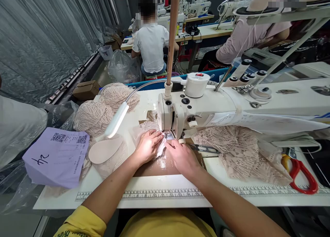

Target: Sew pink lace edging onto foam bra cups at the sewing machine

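Note:
My left hand (148, 146) is closed on a small pale lace fabric piece (161, 148), just left of the presser foot (166, 135) of a white sewing machine (196, 110). On the other side, my right hand (182, 158) pinches the edge of the same piece with thumb and forefinger, close to the foot. Part of the fabric is hidden under my fingers. Beneath both hands, the bed is covered with shiny brown tape (157, 169). A pair of dark thread snips (205, 148) lies beside my right hand.
Bundled lace pieces (94, 118) and a beige oval pad (105, 151) lie left, near a purple paper slip (58, 158). At right are more lace (242, 154) and red-handled scissors (304, 177). A lamp (117, 120) reaches over the table. Two people sit at machines ahead.

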`<state>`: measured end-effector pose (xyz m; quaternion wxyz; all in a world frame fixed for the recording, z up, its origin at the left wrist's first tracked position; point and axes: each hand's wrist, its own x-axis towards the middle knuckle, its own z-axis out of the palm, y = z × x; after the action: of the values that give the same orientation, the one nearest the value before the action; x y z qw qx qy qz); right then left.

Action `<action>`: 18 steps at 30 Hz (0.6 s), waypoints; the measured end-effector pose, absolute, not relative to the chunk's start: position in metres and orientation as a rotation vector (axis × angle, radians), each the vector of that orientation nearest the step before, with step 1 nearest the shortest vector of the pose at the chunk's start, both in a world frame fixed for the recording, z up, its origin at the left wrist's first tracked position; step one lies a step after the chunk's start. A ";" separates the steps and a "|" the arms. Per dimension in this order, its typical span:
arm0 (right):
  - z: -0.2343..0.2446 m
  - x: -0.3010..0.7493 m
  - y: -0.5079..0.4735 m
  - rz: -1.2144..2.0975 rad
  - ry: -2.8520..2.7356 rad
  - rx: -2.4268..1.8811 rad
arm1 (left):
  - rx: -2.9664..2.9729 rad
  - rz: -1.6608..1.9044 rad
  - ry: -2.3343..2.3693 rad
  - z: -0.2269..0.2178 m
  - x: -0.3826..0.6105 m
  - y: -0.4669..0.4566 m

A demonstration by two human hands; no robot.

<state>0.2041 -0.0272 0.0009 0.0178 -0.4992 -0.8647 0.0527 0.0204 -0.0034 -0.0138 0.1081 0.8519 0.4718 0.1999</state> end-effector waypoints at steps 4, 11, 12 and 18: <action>-0.005 0.206 -0.028 0.112 -2.664 -1.510 | 2.466 0.498 1.574 -0.013 0.021 -0.007; -0.015 0.209 -0.028 0.087 -2.589 -1.435 | 2.309 0.413 1.823 -0.013 0.022 -0.009; -0.016 0.210 -0.027 0.101 -2.573 -1.424 | 2.265 0.414 1.839 -0.011 0.020 -0.009; -0.014 0.219 -0.028 0.316 -2.424 -1.340 | 2.185 0.379 1.234 0.014 0.003 -0.033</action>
<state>0.2193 -0.0276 -0.0135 0.1760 -0.4733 -0.8559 0.1115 0.0031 -0.0326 0.0145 0.2974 0.8220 0.4642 0.1426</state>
